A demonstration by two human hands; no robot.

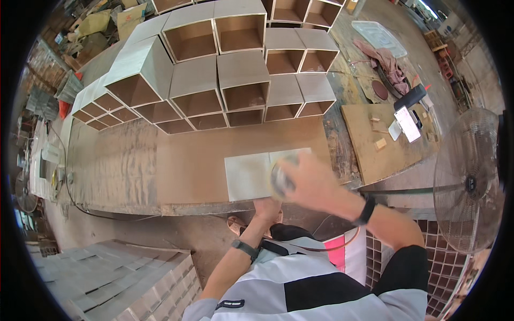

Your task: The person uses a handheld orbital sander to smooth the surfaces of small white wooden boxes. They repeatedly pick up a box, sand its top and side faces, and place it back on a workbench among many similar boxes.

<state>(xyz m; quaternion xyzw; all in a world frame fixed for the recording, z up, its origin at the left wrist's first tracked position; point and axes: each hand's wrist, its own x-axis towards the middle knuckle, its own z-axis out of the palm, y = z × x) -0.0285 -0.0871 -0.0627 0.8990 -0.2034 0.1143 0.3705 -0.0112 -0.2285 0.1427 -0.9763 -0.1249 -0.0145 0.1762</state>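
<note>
Head view: right hand [313,179] grips round object [279,181] over white panel [246,176]; grip of left hand [267,206] unclear.

A pale piece [247,176] with a flat top, which lay on a brown board [195,168], a blurry round thing [279,182], tilted near its middle

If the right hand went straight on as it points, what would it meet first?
Carrying the blurred round object, the right hand would probably meet the open boxes' bottom row, beyond the pale panel; depth is unclear.
</note>
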